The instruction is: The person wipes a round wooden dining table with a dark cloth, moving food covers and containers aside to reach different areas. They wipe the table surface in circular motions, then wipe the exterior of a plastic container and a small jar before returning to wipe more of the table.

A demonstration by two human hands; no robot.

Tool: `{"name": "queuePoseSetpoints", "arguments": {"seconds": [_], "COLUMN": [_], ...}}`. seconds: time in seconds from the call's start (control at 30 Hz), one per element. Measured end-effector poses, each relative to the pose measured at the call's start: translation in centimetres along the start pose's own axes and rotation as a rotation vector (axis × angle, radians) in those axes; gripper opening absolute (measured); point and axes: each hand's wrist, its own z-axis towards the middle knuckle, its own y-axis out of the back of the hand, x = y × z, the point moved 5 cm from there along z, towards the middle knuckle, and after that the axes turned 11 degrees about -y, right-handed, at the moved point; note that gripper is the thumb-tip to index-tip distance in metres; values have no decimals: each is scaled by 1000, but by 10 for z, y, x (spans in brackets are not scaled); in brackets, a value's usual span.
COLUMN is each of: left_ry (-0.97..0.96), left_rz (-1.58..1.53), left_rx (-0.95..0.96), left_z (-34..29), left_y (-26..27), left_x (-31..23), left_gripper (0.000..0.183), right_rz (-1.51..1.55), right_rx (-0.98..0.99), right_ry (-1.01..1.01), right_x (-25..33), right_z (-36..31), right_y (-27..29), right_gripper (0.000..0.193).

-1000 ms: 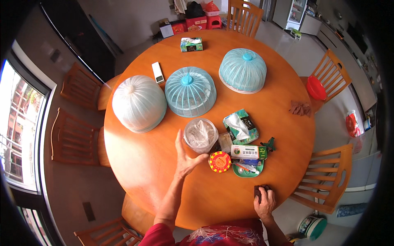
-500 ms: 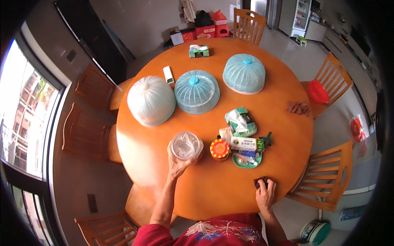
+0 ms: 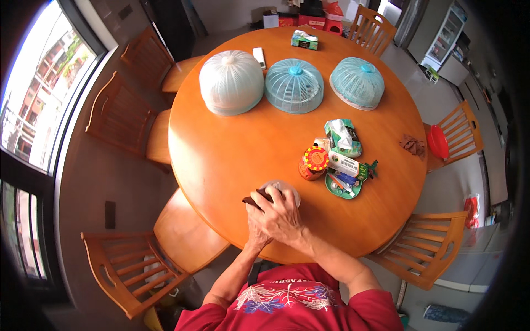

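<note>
In front of me near the table's front edge, my two hands come together around a clear plastic container (image 3: pixel 294 191). My right hand (image 3: pixel 281 218) lies over my left, its fingers closed on a dark brown cloth (image 3: pixel 255 199) that is pressed close to the container. Partly covered beneath it, my left hand (image 3: pixel 255 230) grips the container; most of its fingers are hidden. Just beyond to the right stands a jar with a red and yellow lid (image 3: pixel 316 158). Beside that jar are a white and green box (image 3: pixel 343 164) and a small green tray (image 3: pixel 353 194) of small items.
Three mesh food covers, one whitish (image 3: pixel 231 83) and two blue (image 3: pixel 293 86) (image 3: pixel 358 83), stand across the far half of the round wooden table (image 3: pixel 226 160). A tissue pack (image 3: pixel 343 138), a tissue box (image 3: pixel 305 39) and a crumpled brown cloth (image 3: pixel 413 145) also lie there. Wooden chairs (image 3: pixel 425 248) surround it.
My right hand has come from the table's right side with the brown cloth over to my left hand. The container has moved nearer to me and to the right. The whole view has shifted.
</note>
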Motion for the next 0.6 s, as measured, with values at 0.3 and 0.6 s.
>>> {"name": "queuePoseSetpoints", "arguments": {"seconds": [0.3,0.6], "left_ry": [-48,-7], "left_rz": [-140,-170], "left_rx": [-108,-198], "left_z": [21,18], "left_y": [19,18], "left_x": [-31,-26], "left_gripper": [103,112], "right_rz": [-41,321], "right_rx": [257,-61], "right_ry": [-347,-414], "right_x": [-67,-64], "right_z": [56,-26], "right_y": [-68,3], "right_gripper": [15,32]}}
